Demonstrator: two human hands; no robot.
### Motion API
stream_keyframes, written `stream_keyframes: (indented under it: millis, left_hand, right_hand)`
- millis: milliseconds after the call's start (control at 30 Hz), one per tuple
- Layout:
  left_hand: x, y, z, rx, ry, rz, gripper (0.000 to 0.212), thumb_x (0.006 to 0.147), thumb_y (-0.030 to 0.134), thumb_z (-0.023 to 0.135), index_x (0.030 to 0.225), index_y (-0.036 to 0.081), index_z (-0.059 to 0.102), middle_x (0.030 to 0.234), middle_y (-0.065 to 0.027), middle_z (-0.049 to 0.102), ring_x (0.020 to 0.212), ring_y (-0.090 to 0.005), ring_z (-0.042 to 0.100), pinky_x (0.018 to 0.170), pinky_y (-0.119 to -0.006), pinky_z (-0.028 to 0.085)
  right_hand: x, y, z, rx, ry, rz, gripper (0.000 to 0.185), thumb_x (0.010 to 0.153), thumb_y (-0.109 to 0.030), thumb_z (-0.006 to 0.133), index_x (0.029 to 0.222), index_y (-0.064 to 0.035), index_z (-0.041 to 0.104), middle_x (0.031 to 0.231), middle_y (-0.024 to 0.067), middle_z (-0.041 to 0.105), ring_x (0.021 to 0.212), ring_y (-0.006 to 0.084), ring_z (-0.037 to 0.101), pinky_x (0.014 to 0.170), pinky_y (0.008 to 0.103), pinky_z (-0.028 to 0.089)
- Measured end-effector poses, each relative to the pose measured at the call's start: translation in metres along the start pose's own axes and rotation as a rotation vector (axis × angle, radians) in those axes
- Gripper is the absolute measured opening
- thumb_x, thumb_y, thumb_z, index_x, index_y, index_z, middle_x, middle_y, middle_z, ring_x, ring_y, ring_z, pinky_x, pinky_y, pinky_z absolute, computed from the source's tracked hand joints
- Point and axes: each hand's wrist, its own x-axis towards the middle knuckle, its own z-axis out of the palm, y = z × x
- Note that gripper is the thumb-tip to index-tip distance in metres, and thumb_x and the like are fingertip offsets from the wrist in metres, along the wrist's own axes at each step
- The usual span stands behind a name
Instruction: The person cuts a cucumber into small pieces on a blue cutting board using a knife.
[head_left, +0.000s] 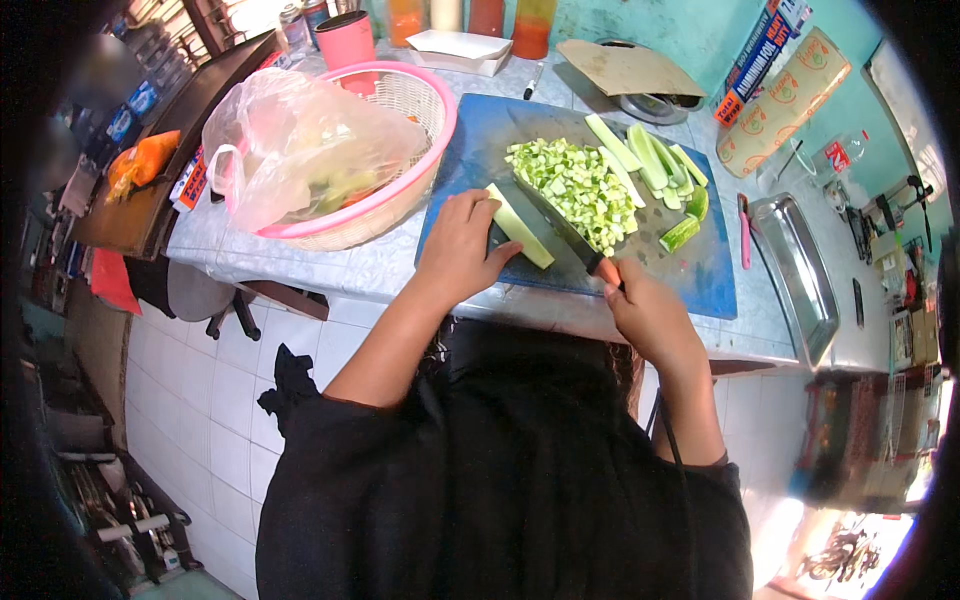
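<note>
My right hand (651, 309) grips the orange handle of a kitchen knife (561, 223), whose dark blade lies along the near left edge of a heap of diced cucumber (574, 187). My left hand (466, 244) rests on a long cucumber piece (520, 226), thumb and fingers at its left side and top end. Both are on a blue cutting board (705, 289) with a worn grey middle. Behind and right of the heap lie several cucumber strips (651, 156). Unsliced-looking end pieces with green skin (679, 234) sit at the right.
Left of the board stands a pink-rimmed basket (450, 112) with a plastic bag (300, 142) over it. A steel tray (795, 277) and a pink-handled tool (744, 232) lie to the right. A cardboard-topped bowl (660, 109), sauce bottles (534, 30) and a pink cup (345, 41) line the back.
</note>
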Motion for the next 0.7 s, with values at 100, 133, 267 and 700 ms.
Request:
stream_keyframes:
  millis: [100,133,267,700]
  left_hand:
    - [0.005,0.006,0.004,-0.024,-0.007,-0.085,0.048,0.075,0.022,0.077,0.110,0.000,0.053,0.114,-0.0189,0.052,0.105,-0.0380,0.052,0.090,-0.043,0.044]
    - [0.007,0.007,0.004,-0.029,-0.021,-0.110,0.047,0.075,0.023,0.077,0.109,0.000,0.053,0.112,-0.0189,0.052,0.104,-0.0379,0.052,0.089,-0.043,0.044]
    - [0.008,0.007,0.005,-0.029,-0.022,-0.126,0.051,0.073,0.020,0.079,0.109,-0.003,0.052,0.113,-0.0207,0.051,0.104,-0.0396,0.050,0.088,-0.044,0.044]
    - [0.012,0.003,0.007,-0.070,0.008,-0.040,0.053,0.070,0.017,0.080,0.109,-0.004,0.051,0.111,-0.0226,0.052,0.102,-0.0412,0.051,0.088,-0.045,0.043]
  right_hand:
    - [0.003,-0.013,0.010,0.090,0.051,-0.034,0.020,0.090,-0.018,0.055,0.103,-0.0025,0.053,0.093,0.0242,0.065,0.092,0.0436,0.060,0.076,0.0478,0.047]
    - [0.004,-0.016,0.011,0.067,0.032,-0.013,0.019,0.090,-0.017,0.054,0.102,-0.0023,0.052,0.093,0.0237,0.065,0.092,0.0434,0.060,0.076,0.0481,0.047]
    - [0.002,-0.027,0.014,0.009,0.014,0.027,0.017,0.091,-0.016,0.053,0.100,-0.0023,0.051,0.095,0.0212,0.066,0.090,0.0427,0.061,0.075,0.0493,0.047]
    - [0.001,-0.036,0.022,-0.064,0.094,-0.096,0.015,0.094,-0.019,0.050,0.100,-0.0049,0.052,0.082,0.0185,0.067,0.078,0.0378,0.066,0.067,0.0488,0.051]
